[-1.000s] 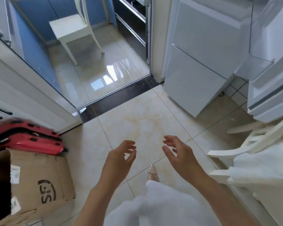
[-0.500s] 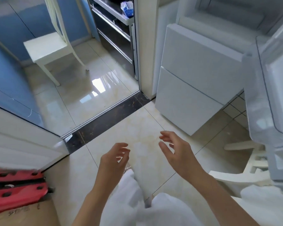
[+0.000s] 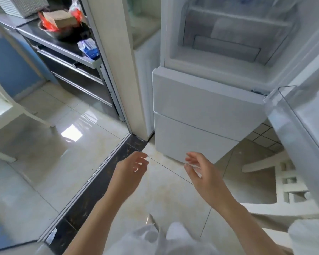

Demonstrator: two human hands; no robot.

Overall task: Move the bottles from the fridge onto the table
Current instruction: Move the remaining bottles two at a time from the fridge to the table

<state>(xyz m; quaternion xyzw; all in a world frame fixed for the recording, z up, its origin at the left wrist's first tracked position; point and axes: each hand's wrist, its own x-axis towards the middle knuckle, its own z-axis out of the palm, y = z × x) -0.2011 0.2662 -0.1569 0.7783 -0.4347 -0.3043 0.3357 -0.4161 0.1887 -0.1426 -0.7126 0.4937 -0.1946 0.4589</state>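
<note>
Standing at the open fridge (image 3: 206,115), the person holds both hands out low over the tiled floor (image 3: 92,181), and neither holds a thing. The left hand (image 3: 130,171) hangs with loosely curled fingers, nothing in its grip. The right hand (image 3: 203,171) is just the same, fingers apart and relaxed, well short of the cabinet. Just beyond them, two closed lower drawers (image 3: 197,140) face us. Beside them on the right, the open door (image 3: 300,126) swings out with a clear shelf bin. Higher up, the open compartment (image 3: 234,35) shows pale shelves and a crisper, and at the very top edge there is a hint of bluish shapes that may be the bottles, too blurred to call. No tabletop in sight here. My read: the reach comes next. Best to lift the gaze first, find a bottle, then take it round the body with a full wrap, upright, clear of the door bin.
</note>
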